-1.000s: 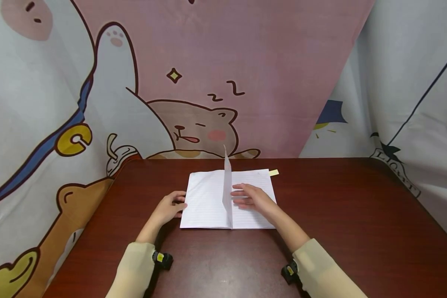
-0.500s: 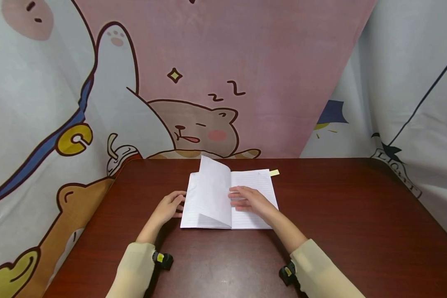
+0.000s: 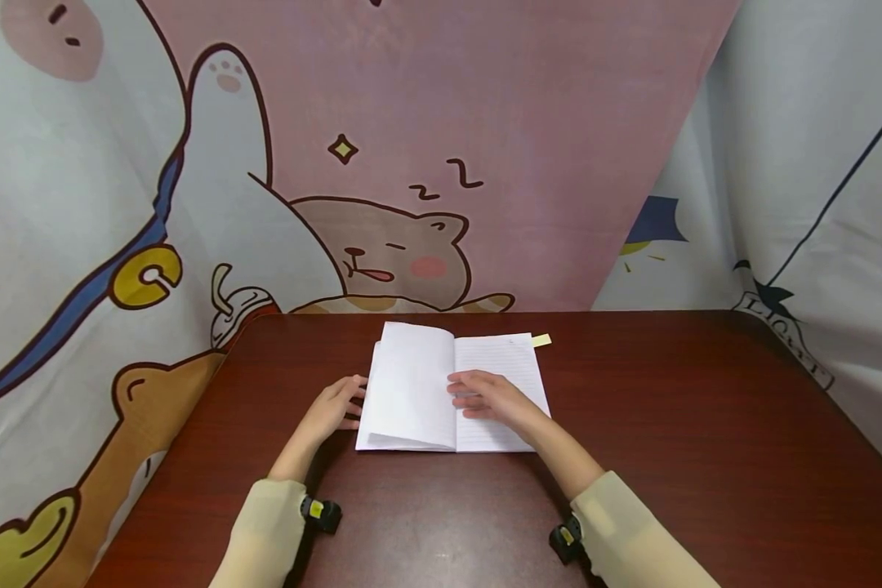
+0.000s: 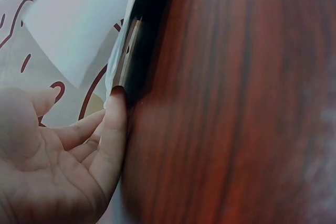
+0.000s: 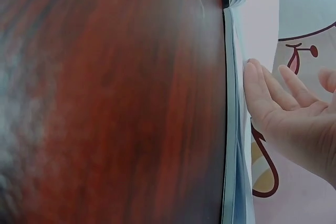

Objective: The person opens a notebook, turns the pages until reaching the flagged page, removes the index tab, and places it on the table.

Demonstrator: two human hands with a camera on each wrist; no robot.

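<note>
A lined notebook [image 3: 500, 355] lies spread on the brown table. One turned leaf [image 3: 415, 376] leans over its left side, slightly raised at the lower edge. My left hand [image 3: 331, 411] is at the notebook's left edge; in the left wrist view its fingers [image 4: 113, 124] touch the edge, thumb apart from it. Over the right page near the centre fold is my right hand [image 3: 494, 398], its fingers loosely extended and pinching nothing. The right wrist view has the lower fingers [image 5: 254, 85] against the paper, with the page stack [image 5: 239, 129] seen edge-on.
A pale yellow tab [image 3: 541, 340] sticks out at the notebook's upper right. The brown table [image 3: 706, 425] reaches back to a printed cartoon cloth [image 3: 544, 147]. Black wrist cameras [image 3: 322, 514] sit at both cuffs.
The leaf that stood upright at the fold has swung left and come down over the left page. My right hand has shifted slightly left; my left hand stays at the edge.
</note>
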